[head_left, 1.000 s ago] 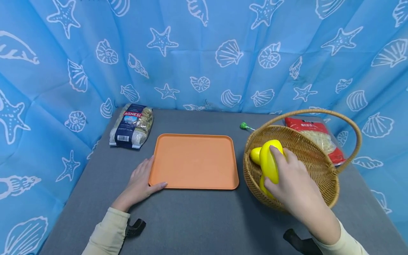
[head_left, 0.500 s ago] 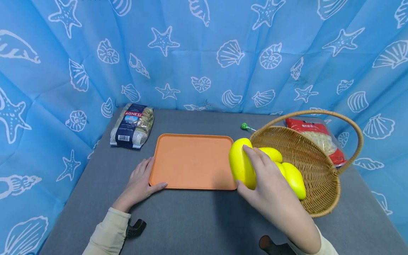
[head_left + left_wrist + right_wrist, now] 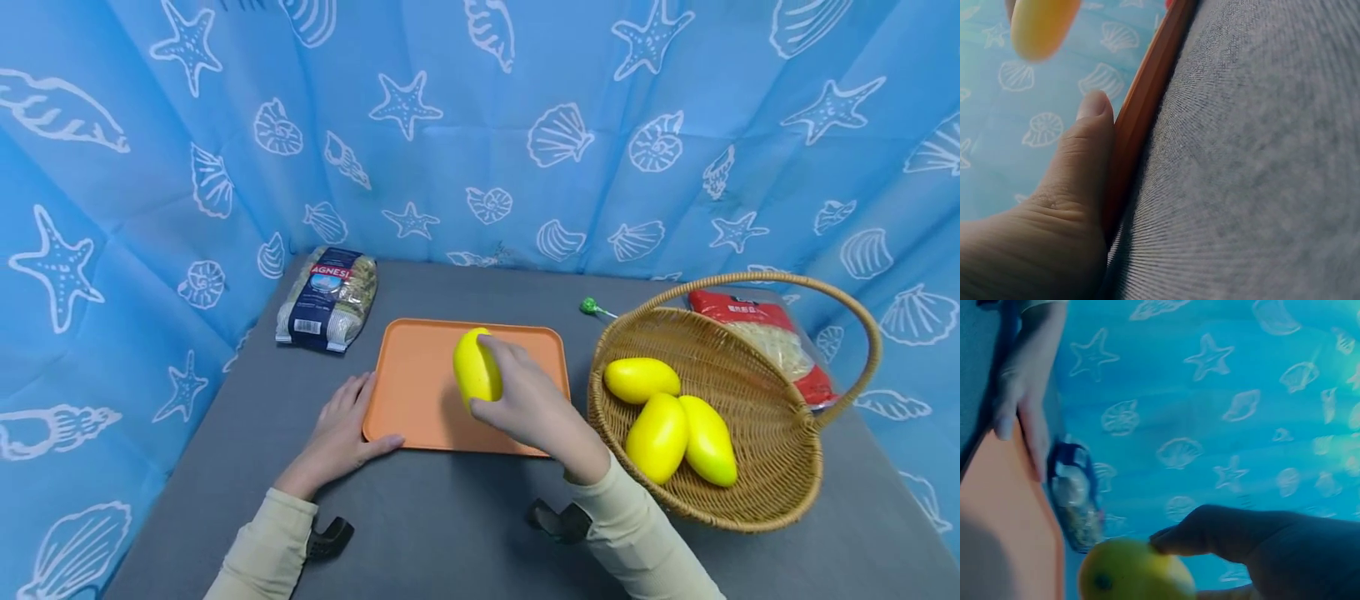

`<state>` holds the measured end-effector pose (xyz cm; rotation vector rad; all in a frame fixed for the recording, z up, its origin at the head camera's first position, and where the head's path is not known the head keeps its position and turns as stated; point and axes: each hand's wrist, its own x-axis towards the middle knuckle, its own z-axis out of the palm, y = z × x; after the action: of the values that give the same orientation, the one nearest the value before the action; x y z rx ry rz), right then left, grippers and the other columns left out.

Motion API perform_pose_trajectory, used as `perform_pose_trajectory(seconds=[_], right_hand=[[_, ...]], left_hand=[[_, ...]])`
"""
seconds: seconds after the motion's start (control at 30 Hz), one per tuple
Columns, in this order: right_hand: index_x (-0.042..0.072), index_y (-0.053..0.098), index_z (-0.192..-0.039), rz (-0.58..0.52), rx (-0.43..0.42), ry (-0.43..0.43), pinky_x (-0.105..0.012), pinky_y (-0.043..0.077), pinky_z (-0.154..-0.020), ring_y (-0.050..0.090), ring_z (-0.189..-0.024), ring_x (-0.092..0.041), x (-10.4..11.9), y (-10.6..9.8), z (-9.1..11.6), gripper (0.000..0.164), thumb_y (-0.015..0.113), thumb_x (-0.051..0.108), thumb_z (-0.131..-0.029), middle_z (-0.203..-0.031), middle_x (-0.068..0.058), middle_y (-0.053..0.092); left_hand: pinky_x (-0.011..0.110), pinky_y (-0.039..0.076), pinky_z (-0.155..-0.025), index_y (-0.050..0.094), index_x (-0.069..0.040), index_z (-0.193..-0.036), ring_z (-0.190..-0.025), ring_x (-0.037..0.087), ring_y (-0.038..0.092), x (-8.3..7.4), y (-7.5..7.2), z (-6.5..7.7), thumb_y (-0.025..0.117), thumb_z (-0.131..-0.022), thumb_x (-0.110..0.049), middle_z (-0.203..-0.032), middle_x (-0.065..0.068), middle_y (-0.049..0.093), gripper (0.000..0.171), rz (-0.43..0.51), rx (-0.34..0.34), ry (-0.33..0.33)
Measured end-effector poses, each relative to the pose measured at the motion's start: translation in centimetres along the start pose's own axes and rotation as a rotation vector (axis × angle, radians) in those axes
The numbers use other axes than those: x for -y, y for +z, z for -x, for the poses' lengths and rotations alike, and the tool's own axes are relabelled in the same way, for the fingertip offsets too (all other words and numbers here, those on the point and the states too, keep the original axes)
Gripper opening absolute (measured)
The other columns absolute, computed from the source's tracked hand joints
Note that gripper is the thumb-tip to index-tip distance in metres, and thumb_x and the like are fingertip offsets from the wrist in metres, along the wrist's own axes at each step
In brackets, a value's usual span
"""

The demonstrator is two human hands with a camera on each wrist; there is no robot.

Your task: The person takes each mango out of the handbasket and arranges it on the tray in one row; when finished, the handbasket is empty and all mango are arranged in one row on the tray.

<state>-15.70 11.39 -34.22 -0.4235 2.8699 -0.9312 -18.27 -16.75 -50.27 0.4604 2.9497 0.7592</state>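
Observation:
My right hand [image 3: 536, 408] grips a yellow mango [image 3: 472, 367] above the middle of the orange tray [image 3: 420, 383]. In the right wrist view the thumb presses against the mango [image 3: 1129, 575], whose dark stem end shows. My left hand [image 3: 337, 437] rests at the tray's near left corner, with the thumb along the front edge and straight fingers along the left side. The left wrist view shows that thumb [image 3: 1079, 156] touching the tray's side [image 3: 1138, 106]. To the right, a wicker basket [image 3: 780, 450] with a tall handle contains several more mangoes [image 3: 657, 437].
A bag of Agnesi pasta [image 3: 327, 298] lies at the back left. Behind the basket is a red bag of pasta [image 3: 772, 337], partly hidden. A green lollipop [image 3: 590, 306] lies near the basket's back edge. A blue seashell curtain [image 3: 480, 125] hangs behind the grey table [image 3: 420, 533].
My right hand has lifted a mango out of the basket and carried it left over the tray. The left hand keeps its place at the tray corner. The head view has shifted slightly.

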Motion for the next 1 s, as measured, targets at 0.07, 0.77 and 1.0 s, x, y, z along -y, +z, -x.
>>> perform_pose_trajectory(seconds=[0.07, 0.77, 1.0], right_hand=[[0.013, 0.031, -0.149, -0.019, 0.010, -0.009, -0.031, 0.046, -0.067, 0.052, -0.088, -0.021, -0.1, 0.8, -1.3, 0.078, 0.069, 0.028, -0.082, -0.133, -0.013, 0.048], [0.011, 0.027, -0.150, -0.108, 0.083, 0.060, -0.031, 0.051, -0.069, 0.054, -0.091, -0.021, 0.1, 8.2, -11.6, 0.079, 0.067, 0.031, -0.085, -0.132, -0.017, 0.044], [0.010, 0.029, -0.149, -0.105, 0.094, 0.113, -0.031, 0.051, -0.073, 0.054, -0.092, -0.022, 0.3, 9.7, -12.4, 0.079, 0.068, 0.037, -0.087, -0.134, -0.017, 0.043]], left_hand=[[0.062, 0.016, -0.111, 0.012, -0.011, -0.155, -0.144, 0.039, 0.012, 0.0, 0.1, 0.0, 0.057, -0.075, -0.077, -0.157, 0.016, 0.018, 0.113, -0.004, -0.001, -0.007], [0.062, 0.016, -0.112, 0.012, -0.013, -0.155, -0.145, 0.037, 0.009, -0.4, -0.1, -0.1, 0.056, -0.072, -0.079, -0.158, 0.015, 0.017, 0.115, -0.001, 0.028, -0.041], [0.062, 0.016, -0.112, 0.012, -0.012, -0.155, -0.145, 0.037, 0.008, -0.2, -0.4, 0.2, 0.058, -0.073, -0.078, -0.159, 0.015, 0.016, 0.114, 0.004, 0.034, -0.058]])
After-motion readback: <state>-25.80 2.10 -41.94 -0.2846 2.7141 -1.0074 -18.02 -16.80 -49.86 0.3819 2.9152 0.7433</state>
